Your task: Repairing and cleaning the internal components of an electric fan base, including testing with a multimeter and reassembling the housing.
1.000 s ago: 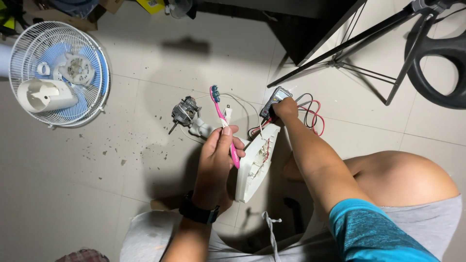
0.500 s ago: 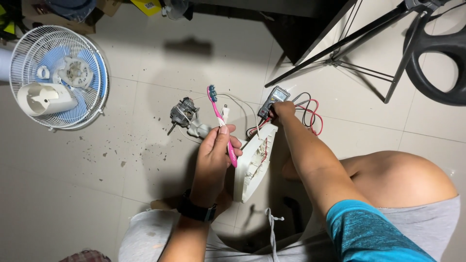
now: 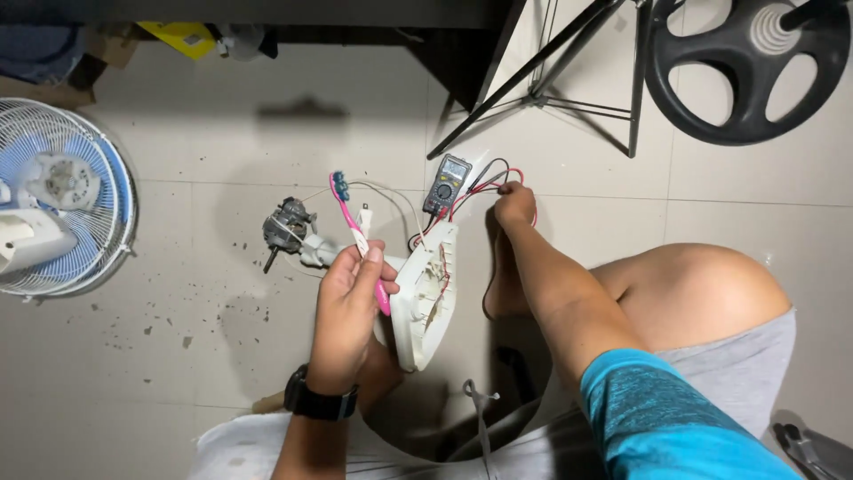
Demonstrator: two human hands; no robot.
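Two bare hands are at work over a tiled floor. Nearest, the left hand (image 3: 348,307), with a black watch (image 3: 320,402) on its wrist, is closed around a pink toothbrush (image 3: 357,238), thumb pressed on the handle, bristle end pointing away from the body. Just to its right, touching the palm side, a white plastic housing (image 3: 425,298) stands on edge with its open inside and wiring facing right. Farther out, the right hand (image 3: 515,204) has its fingers curled down onto red and black wires (image 3: 480,191); whether it pinches them I cannot tell. Just left of that hand lies a small grey meter (image 3: 447,182), the wires running to it. Beyond the left hand's fingertips, to the left, a small motor (image 3: 286,231) sits on the floor among dark crumbs. Far to the left lies a fan cage (image 3: 62,209) with blue blades.
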